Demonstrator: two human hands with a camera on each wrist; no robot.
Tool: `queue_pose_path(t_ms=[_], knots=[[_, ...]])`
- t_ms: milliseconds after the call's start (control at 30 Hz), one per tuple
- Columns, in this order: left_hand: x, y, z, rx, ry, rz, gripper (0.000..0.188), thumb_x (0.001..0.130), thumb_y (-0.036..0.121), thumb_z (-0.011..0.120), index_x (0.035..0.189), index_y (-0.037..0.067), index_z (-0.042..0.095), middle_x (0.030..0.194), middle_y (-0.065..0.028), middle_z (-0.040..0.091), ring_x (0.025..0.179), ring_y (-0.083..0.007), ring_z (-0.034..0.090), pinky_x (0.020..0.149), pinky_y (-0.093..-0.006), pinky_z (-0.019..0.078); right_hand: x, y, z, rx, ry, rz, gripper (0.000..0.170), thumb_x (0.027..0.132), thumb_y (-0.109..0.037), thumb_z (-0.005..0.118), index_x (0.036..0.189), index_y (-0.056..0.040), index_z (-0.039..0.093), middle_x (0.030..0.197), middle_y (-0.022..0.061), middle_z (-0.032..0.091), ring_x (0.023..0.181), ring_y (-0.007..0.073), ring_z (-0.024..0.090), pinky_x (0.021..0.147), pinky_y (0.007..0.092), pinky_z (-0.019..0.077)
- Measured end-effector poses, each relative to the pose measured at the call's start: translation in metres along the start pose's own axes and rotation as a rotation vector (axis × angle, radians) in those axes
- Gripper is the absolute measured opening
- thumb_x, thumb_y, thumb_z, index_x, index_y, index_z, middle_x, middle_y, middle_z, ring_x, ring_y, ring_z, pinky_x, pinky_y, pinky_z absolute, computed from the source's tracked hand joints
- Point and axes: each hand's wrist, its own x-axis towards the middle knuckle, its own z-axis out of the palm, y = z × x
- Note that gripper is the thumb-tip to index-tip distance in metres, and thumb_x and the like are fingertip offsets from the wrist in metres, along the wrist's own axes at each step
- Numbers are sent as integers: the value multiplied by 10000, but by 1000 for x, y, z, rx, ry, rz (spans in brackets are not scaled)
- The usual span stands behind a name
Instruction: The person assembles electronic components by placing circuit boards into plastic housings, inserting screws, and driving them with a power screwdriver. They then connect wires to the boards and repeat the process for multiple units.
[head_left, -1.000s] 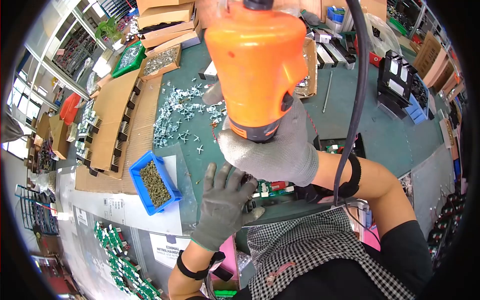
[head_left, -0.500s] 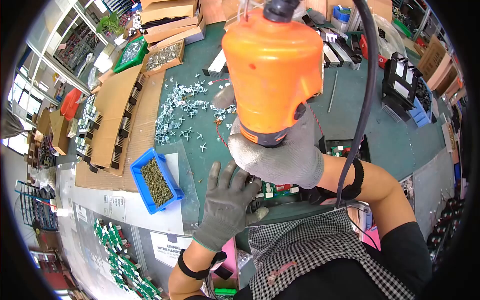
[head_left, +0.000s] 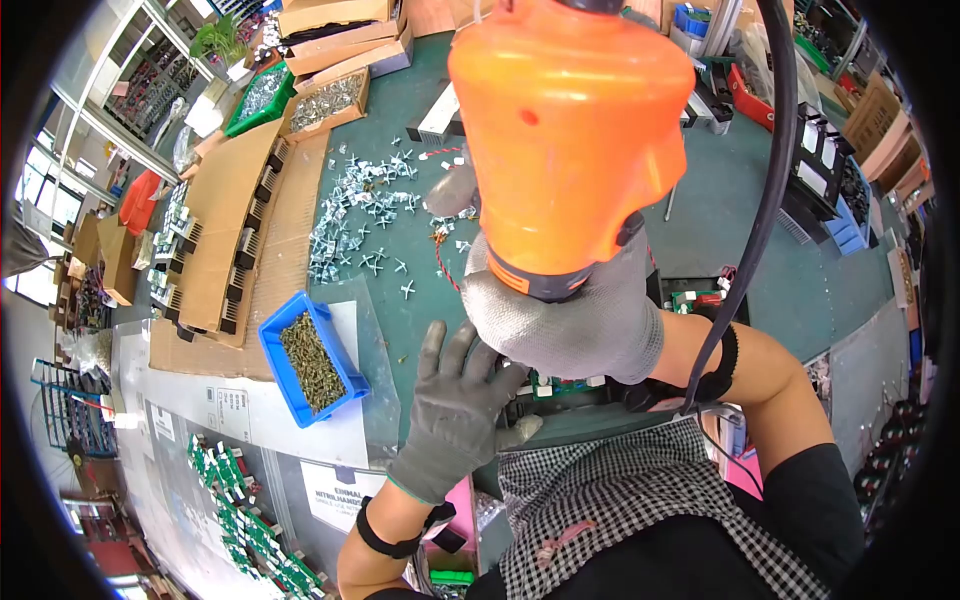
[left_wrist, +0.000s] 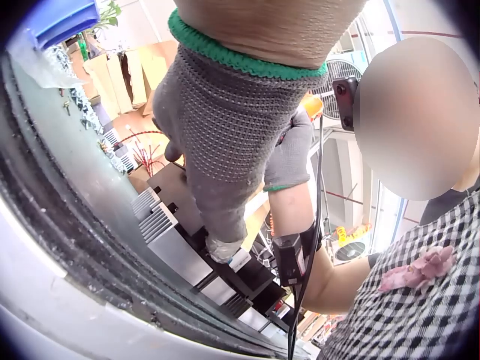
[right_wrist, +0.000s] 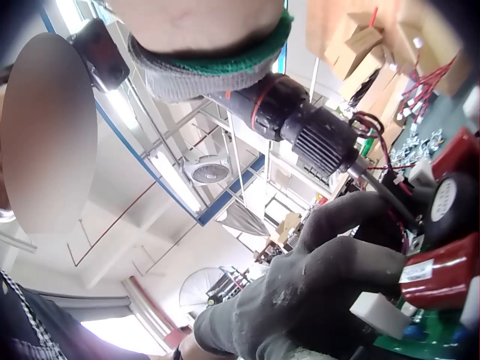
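My gloved right hand (head_left: 570, 320) grips an orange electric screwdriver (head_left: 570, 140) held upright, its cord looping over the forearm. The right wrist view shows the driver's black nose (right_wrist: 322, 142) and the steel bit (right_wrist: 386, 193) reaching down to a circuit board (right_wrist: 420, 346). Beside the bit tip stand a round black part (right_wrist: 448, 206) and a glossy red block (right_wrist: 441, 276). My gloved left hand (head_left: 450, 410) rests at the board's left end with fingers spread. In the left wrist view, a finned metal heat sink (left_wrist: 176, 251) lies under that hand.
A blue bin (head_left: 315, 360) of brass-coloured screws stands to the left. Small metal pieces (head_left: 365, 215) lie scattered beyond it. Finned parts line a cardboard sheet (head_left: 225, 230). Green circuit boards (head_left: 245, 520) lie lower left; black housings (head_left: 815, 165) stand at the right.
The orange screwdriver and my right hand have moved a little to the right, and the driver looks larger in the head view. My left hand keeps nearly the same place and pose.
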Motion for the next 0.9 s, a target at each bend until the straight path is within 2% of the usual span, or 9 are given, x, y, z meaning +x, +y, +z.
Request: queue_pose_path(t_ms=[300, 500, 700, 900], knots=[[-1, 0, 2, 33, 17, 5, 579, 622, 567, 749, 1050, 180, 694, 1178, -92, 548, 1272, -322, 442, 1130, -585, 258, 2, -1, -1, -18, -19, -10, 498, 691, -66, 717, 1141, -58, 504, 963, 83, 584, 838, 216, 609, 774, 334, 495], [-3, -3, 6, -60, -56, -23, 623, 617, 556, 755, 1119, 194, 692, 1256, -88, 535, 1276, -320, 442, 1136, -579, 260, -3, -1, -1, 3, -43, -3, 496, 692, -64, 716, 1142, -57, 507, 964, 82, 587, 840, 214, 611, 771, 332, 497], [-3, -1, 3, -25, 22, -4, 639, 626, 556, 758, 1153, 201, 689, 1312, -91, 520, 1276, -324, 444, 1147, -574, 257, -6, 1, 4, 12, -63, 2, 495, 693, -62, 716, 1143, -56, 510, 966, 81, 589, 843, 213, 613, 767, 331, 500], [0, 0, -1, -65, -99, -39, 613, 617, 512, 791, 1133, 193, 699, 1269, -93, 544, 1283, -340, 437, 1167, -575, 229, 5, 2, 6, -20, -25, -9, 494, 693, -61, 716, 1144, -54, 514, 967, 80, 591, 845, 211, 614, 764, 330, 503]])
